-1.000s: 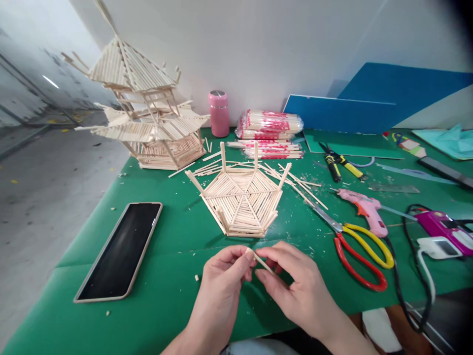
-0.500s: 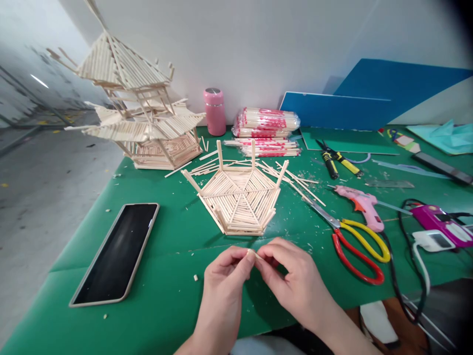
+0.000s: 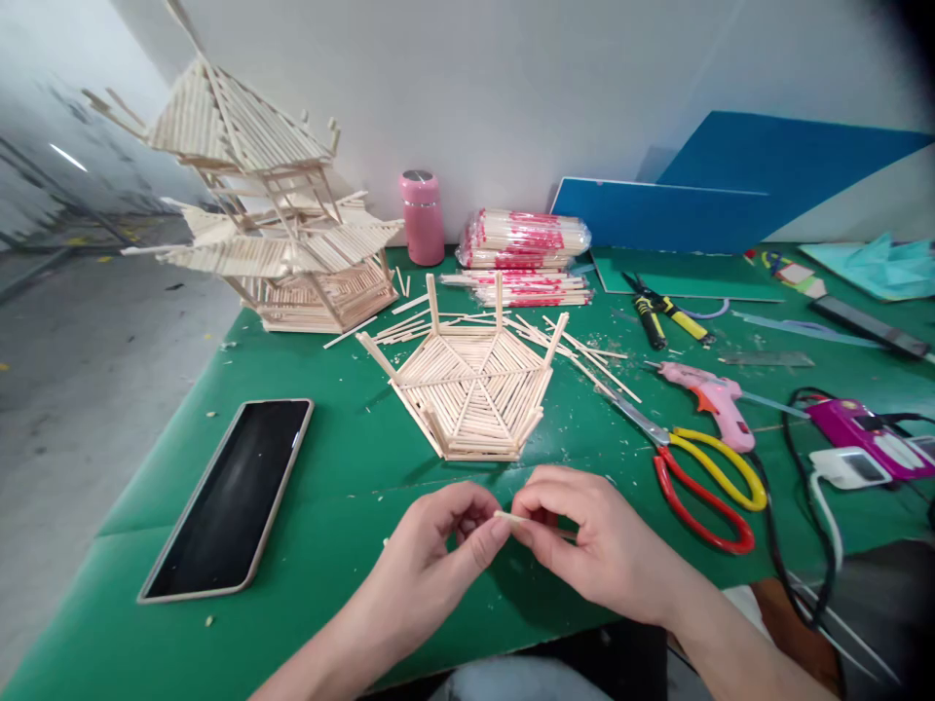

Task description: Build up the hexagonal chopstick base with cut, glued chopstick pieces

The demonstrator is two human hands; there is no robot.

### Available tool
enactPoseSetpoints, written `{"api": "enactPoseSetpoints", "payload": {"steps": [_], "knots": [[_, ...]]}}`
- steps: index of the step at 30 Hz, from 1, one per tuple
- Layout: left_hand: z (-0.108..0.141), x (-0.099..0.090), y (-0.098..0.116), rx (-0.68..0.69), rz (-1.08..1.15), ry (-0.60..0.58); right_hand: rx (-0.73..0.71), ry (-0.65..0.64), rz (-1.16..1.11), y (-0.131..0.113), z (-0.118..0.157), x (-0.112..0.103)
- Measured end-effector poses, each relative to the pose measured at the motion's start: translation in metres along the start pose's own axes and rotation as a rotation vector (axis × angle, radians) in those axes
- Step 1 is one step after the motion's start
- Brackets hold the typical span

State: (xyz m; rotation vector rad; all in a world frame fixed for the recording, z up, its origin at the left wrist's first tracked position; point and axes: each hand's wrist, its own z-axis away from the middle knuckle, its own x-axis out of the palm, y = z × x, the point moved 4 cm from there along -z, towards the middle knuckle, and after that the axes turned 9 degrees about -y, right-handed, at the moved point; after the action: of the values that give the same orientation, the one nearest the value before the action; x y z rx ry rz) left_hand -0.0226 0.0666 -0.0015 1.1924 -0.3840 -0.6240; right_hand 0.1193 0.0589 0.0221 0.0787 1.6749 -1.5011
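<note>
Low at the middle of the head view, my left hand (image 3: 442, 547) is closed in a pinch at one end of a thin wooden stick (image 3: 509, 517). My right hand (image 3: 595, 542) grips the same stick, its fingers covering most of it. Just beyond both hands lies a hexagonal stick base (image 3: 474, 394) with short posts standing at its corners. Loose sticks (image 3: 599, 368) are scattered behind it and to its right.
A phone (image 3: 230, 497) lies at left, below a stick pagoda (image 3: 281, 243). Scissors (image 3: 661, 438), a pink glue gun (image 3: 712, 397) and pliers (image 3: 661, 312) occupy the right. Bagged sticks (image 3: 522, 239) and a pink flask (image 3: 422, 219) stand behind. Cables run at the right edge.
Both hands have shifted slightly down and right, and my left wrist has swung outward to the left. More of the stick shows between the fingertips.
</note>
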Motion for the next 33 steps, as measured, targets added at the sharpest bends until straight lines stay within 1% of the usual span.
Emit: {"api": "enactPoseSetpoints", "payload": {"steps": [3, 4, 5, 6, 7, 8, 9, 11, 12, 13, 14, 15, 16, 18, 21, 24, 27, 33], "knots": [[0.001, -0.001, 0.008, 0.013, -0.244, -0.178, -0.005, -0.091, 0.061, -0.003, 0.0, -0.002], [0.002, -0.001, 0.01, 0.014, -0.292, -0.207, -0.004, -0.12, 0.075, -0.004, 0.0, -0.003], [0.002, -0.002, 0.012, 0.019, -0.32, -0.211, -0.002, -0.135, 0.08, -0.004, 0.0, -0.005], [0.002, -0.002, 0.013, 0.027, -0.323, -0.19, 0.001, -0.124, 0.081, -0.005, 0.002, -0.008], [0.002, -0.003, 0.014, 0.036, -0.296, -0.145, 0.005, -0.079, 0.081, -0.005, 0.004, -0.012], [0.002, -0.004, 0.014, 0.044, -0.237, -0.084, 0.011, 0.001, 0.08, -0.005, 0.007, -0.018], [0.002, -0.004, 0.014, 0.052, -0.144, -0.016, 0.021, 0.104, 0.076, -0.005, 0.011, -0.023], [0.002, -0.002, 0.009, 0.067, 0.117, 0.093, 0.043, 0.349, 0.035, -0.004, 0.022, -0.03], [0.001, 0.001, 0.006, 0.073, 0.262, 0.133, 0.053, 0.459, -0.016, -0.003, 0.028, -0.031], [0.0, 0.006, 0.003, 0.078, 0.401, 0.157, 0.064, 0.539, -0.087, -0.001, 0.033, -0.028], [-0.001, 0.01, 0.0, 0.081, 0.51, 0.179, 0.076, 0.585, -0.174, 0.002, 0.035, -0.022], [-0.002, 0.015, -0.003, 0.082, 0.586, 0.198, 0.086, 0.581, -0.265, 0.004, 0.035, -0.014], [-0.004, 0.02, -0.006, 0.084, 0.637, 0.215, 0.092, 0.546, -0.349, 0.005, 0.032, -0.004], [-0.006, 0.029, -0.009, 0.098, 0.668, 0.25, 0.079, 0.485, -0.481, 0.005, 0.024, 0.014], [-0.005, 0.037, -0.012, 0.137, 0.576, 0.315, 0.055, 0.514, -0.645, 0.004, 0.013, 0.031], [-0.001, 0.039, -0.011, 0.168, 0.427, 0.367, 0.069, 0.56, -0.746, 0.004, 0.007, 0.036], [0.002, 0.038, -0.011, 0.164, 0.379, 0.351, 0.067, 0.553, -0.706, 0.005, 0.007, 0.033], [0.004, 0.032, -0.006, 0.079, 0.463, 0.217, 0.036, 0.464, -0.454, 0.002, 0.012, 0.019]]}}
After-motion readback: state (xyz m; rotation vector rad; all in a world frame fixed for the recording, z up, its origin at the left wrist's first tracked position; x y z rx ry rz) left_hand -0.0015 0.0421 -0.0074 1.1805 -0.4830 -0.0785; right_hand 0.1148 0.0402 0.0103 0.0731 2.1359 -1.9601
